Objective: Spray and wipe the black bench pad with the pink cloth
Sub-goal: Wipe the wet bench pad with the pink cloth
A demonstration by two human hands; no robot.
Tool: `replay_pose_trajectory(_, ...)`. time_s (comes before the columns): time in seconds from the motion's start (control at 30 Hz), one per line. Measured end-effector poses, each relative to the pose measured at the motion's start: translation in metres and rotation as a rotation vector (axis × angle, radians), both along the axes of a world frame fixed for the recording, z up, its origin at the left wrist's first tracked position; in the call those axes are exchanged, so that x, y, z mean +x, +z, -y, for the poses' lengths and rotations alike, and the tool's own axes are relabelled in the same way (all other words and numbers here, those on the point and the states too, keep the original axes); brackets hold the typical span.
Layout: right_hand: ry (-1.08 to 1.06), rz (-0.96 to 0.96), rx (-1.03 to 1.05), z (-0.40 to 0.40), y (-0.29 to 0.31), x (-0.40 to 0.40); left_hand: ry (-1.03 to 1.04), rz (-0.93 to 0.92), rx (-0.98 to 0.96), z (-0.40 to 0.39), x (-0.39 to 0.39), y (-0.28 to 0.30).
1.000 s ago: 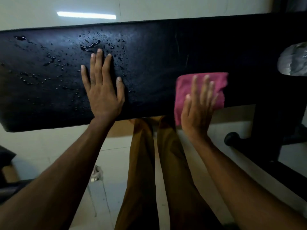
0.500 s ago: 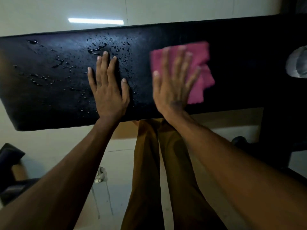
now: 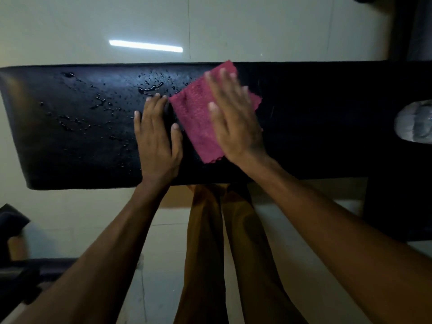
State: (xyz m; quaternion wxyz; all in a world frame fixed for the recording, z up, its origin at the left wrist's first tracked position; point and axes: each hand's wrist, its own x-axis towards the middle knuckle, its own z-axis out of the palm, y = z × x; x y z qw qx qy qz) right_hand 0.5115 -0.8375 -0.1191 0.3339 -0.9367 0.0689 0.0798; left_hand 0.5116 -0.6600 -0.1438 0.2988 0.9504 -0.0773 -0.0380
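Item: black bench pad (image 3: 304, 118), long, padded, lying crosswise before the person and above a pale tiled floor (image 3: 70, 31).

Item: pink cloth (image 3: 198, 118), spread flat on the pad's top surface near the middle of its length, one corner reaching the far edge. Its left edge lies just beside the fingertips of the left hand.

Item: right hand (image 3: 233, 120), open, fingers spread, palm pressed down on the cloth; it pins the cloth flat and does not clutch it. Fingers are blurred, which suggests a wiping stroke in progress.

Item: left hand (image 3: 156, 136), open and flat, bare on the pad just left of the cloth, apparently bracing.

Item: water droplets (image 3: 149, 86), beads and small pools scattered over the left half of the pad, from beside the cloth out toward the left end.

Item: pale rounded object (image 3: 413, 123) at the right edge of view; what it is cannot be told. No spray bottle is identifiable.

Condition, as judged: spraying appears done, at least on the left half. The right part of the pad looks free of droplets, though it is too dark to be sure. Wiping is partway; the wet left half is what is left.
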Motion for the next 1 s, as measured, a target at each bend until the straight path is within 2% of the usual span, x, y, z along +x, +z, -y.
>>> replay_pose_trajectory(0.07, -0.186, 0.047, -0.055, 0.025, 0.003, -0.006, 0.081, 0.036, 0.009, 0.005, 0.002, 0.008)
replay_pose_trajectory(0.13, -0.233, -0.002, -0.129, 0.05, -0.002, -0.017, 0.046, 0.098, 0.058, 0.025, 0.002, 0.019)
replay_pose_trajectory(0.27, -0.081, -0.081, -0.363, 0.074, -0.022, -0.035, -0.313, 0.037, 0.213, 0.087, -0.002, 0.017)
replay_pose_trajectory(0.37, -0.053, -0.065, -0.447, 0.075, -0.03, -0.037, -0.316, 0.014, 0.35, 0.1, 0.013, -0.006)
replay_pose_trajectory(0.5, -0.057, -0.023, -0.434, 0.076, -0.031, -0.039, -0.195, 0.018, 0.426, 0.081, 0.017, -0.013)
replay_pose_trajectory(0.6, -0.053, -0.01, -0.428, 0.076, -0.03, -0.038, -0.027, -0.037, 0.452, 0.055, 0.006, -0.01)
replay_pose_trajectory(0.67, -0.059, -0.007, -0.425, 0.075, -0.031, -0.038, 0.004, -0.069, 0.478, 0.053, -0.004, -0.006)
replay_pose_trajectory(0.87, -0.06, 0.0, -0.431, 0.076, -0.034, -0.038, -0.31, 0.0, 0.508, 0.081, 0.003, -0.008)
replay_pose_trajectory(1.0, -0.064, -0.009, -0.452, 0.075, -0.034, -0.039, -0.326, 0.012, 0.457, 0.082, 0.036, -0.012)
